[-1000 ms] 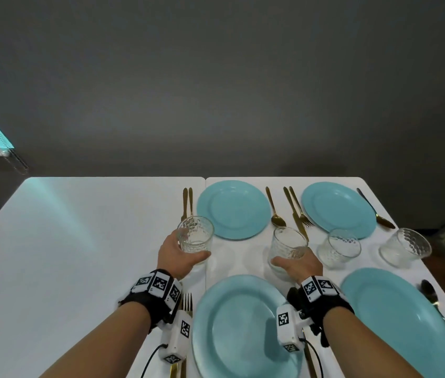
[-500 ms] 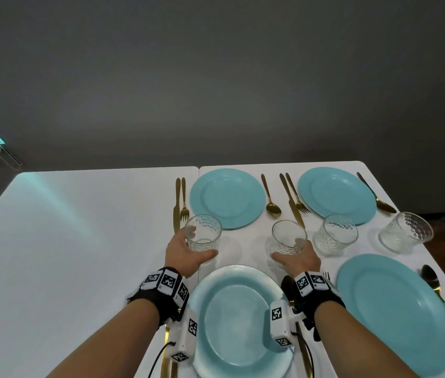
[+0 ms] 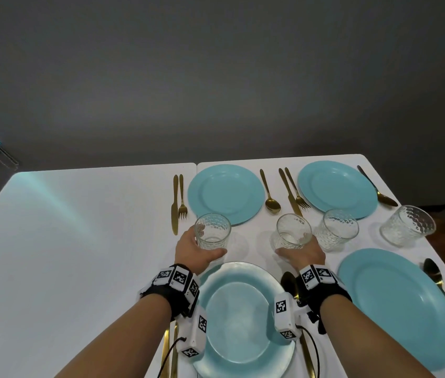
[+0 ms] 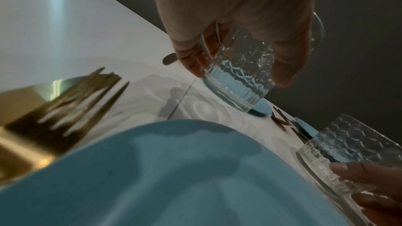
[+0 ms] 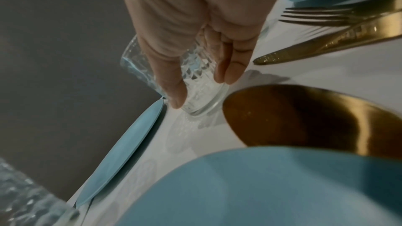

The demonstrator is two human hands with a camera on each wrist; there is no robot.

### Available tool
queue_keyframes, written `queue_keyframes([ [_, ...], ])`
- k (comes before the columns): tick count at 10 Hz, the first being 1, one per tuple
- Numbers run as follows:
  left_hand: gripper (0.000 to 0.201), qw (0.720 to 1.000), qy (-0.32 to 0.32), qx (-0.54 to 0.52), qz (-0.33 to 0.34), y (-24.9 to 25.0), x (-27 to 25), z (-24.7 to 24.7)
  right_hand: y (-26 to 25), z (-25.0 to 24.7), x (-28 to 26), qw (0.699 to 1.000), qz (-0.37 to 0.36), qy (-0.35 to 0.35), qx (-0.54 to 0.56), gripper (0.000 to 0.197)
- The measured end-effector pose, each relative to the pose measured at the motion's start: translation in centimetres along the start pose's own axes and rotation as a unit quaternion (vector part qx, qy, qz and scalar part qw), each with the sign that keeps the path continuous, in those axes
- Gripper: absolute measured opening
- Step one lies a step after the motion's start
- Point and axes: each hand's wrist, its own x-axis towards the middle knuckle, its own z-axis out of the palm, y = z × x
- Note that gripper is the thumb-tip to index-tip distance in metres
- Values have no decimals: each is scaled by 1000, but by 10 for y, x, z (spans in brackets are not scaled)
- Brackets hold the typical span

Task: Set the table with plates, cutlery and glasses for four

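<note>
My left hand (image 3: 198, 248) grips a clear patterned glass (image 3: 212, 232) just beyond the near-left teal plate (image 3: 243, 317). The left wrist view shows its fingers (image 4: 193, 64) and thumb curled round the left glass (image 4: 237, 83). My right hand (image 3: 301, 251) grips a second glass (image 3: 292, 232) the same way, with fingers (image 5: 228, 68) wrapped round the glass (image 5: 200, 99). Both glasses stand upright, low at the tabletop; contact with it is unclear. Two more glasses (image 3: 340, 229) (image 3: 408, 225) stand free to the right.
Teal plates lie at the far left (image 3: 226, 193), far right (image 3: 337, 188) and near right (image 3: 398, 309) of the white table (image 3: 79, 241). Gold cutlery flanks them: knife and fork (image 3: 175, 203), spoon (image 3: 270, 196), a knife-fork pair (image 3: 293, 192), and spoons (image 3: 379, 190) (image 3: 434, 271).
Both hands have kept their glasses. The left glass has shifted right, away from the far fork, and both glasses sit slightly closer to the near plate.
</note>
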Motion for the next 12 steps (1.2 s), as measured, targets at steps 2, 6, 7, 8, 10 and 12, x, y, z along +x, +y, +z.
queue_keyframes([
  [2, 69, 1000, -7, 0, -2, -1, 1, 15, 11, -4, 4, 1000, 5, -11, -13, 95],
  [6, 74, 999, 37, 19, -22, -22, 16, 31, 20, -16, 7, 999, -7, -19, -27, 87],
  [7, 76, 999, 40, 26, -23, -23, 17, 32, 19, -17, 6, 999, -11, -21, -30, 83],
  [8, 76, 998, 43, 32, -28, -25, 18, 32, 18, -17, 5, 999, -12, -25, -29, 81],
  [10, 77, 998, 37, 26, -43, -22, 18, 29, 14, -19, -1, 999, -11, -30, -32, 78],
  [12, 89, 997, 36, 16, -62, -27, 18, 25, 10, -23, -9, 999, -19, -31, -20, 78],
])
